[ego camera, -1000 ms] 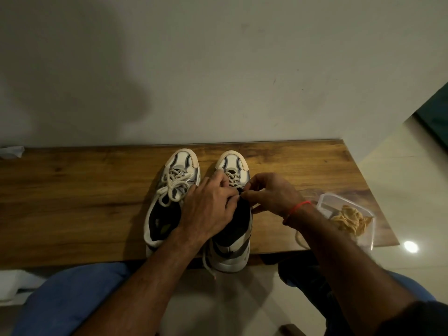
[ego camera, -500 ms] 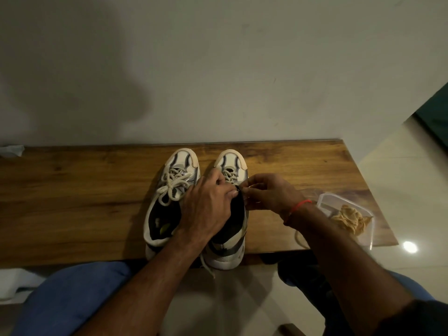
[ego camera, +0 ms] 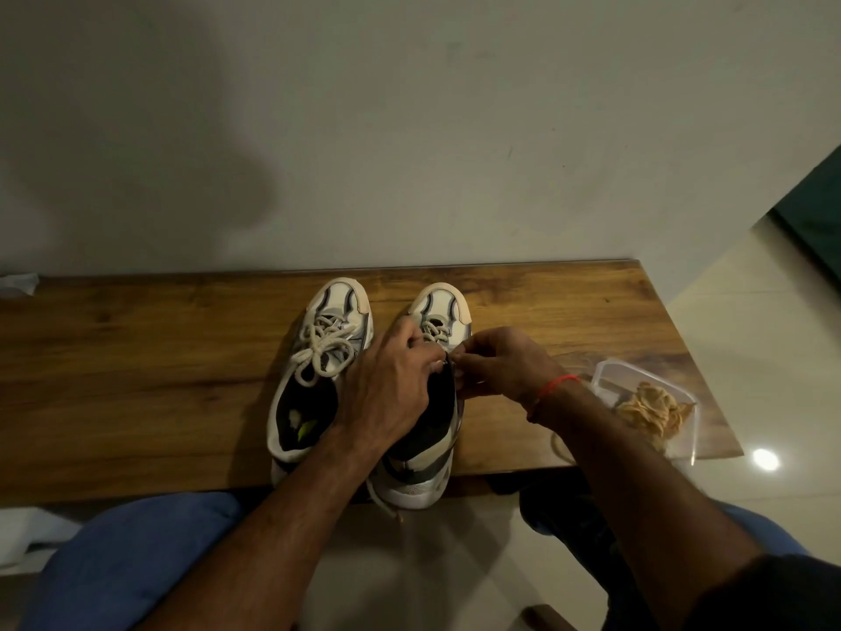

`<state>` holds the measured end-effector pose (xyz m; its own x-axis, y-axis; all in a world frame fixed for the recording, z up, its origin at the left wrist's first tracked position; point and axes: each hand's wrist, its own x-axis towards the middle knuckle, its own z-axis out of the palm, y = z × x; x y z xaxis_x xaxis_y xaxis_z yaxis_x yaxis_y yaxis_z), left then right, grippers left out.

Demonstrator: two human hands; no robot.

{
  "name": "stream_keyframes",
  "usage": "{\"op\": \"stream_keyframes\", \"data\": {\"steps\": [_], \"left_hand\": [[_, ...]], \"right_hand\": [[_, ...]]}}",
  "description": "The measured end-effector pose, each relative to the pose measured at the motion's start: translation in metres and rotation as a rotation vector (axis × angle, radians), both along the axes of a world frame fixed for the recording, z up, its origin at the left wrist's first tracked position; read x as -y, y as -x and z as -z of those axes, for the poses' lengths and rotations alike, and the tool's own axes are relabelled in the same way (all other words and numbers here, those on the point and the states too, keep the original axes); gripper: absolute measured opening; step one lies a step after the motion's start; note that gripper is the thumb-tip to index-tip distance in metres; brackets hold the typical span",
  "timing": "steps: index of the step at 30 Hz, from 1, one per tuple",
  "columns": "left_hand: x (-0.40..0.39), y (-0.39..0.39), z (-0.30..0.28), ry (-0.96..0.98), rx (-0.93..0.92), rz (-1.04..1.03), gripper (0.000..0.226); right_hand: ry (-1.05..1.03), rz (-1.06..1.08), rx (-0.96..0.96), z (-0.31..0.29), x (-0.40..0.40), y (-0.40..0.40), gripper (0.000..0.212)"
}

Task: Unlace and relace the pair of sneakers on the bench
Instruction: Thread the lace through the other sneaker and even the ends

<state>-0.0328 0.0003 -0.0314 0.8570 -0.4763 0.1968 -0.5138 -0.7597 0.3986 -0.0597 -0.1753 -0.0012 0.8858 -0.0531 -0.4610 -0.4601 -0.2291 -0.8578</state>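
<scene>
Two white and grey sneakers stand side by side on the wooden bench (ego camera: 136,384), toes toward the wall. The left sneaker (ego camera: 318,371) is laced and tied in a bow. The right sneaker (ego camera: 439,311) is partly covered by both hands, and a loose lace end (ego camera: 387,505) hangs off its heel over the bench edge. My left hand (ego camera: 391,384) grips the right sneaker's upper around the tongue. My right hand (ego camera: 496,362) pinches the lace at an upper eyelet, fingertips meeting those of my left hand. The lace between the fingers is mostly hidden.
A clear plastic tub (ego camera: 651,403) holding a tan bundle sits at the bench's right end, close to my right forearm. The wall (ego camera: 409,152) stands right behind the bench. My knees in blue trousers (ego camera: 127,557) are below the front edge. A white scrap (ego camera: 18,284) lies far left.
The right sneaker has slid a little away from me on the bench. Both hands stay at its upper eyelets, fingers working the lace.
</scene>
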Motion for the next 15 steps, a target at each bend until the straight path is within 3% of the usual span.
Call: {"op": "stream_keyframes", "data": {"steps": [9,15], "left_hand": [[-0.003,-0.007,0.002,0.158,-0.266,-0.054,0.015],[-0.005,-0.010,-0.009,0.126,-0.372,-0.021,0.021]], "right_hand": [[-0.071,-0.051,-0.054,-0.008,0.007,0.002,0.014],[-0.048,0.000,-0.066,-0.004,0.006,0.000,0.009]]}}
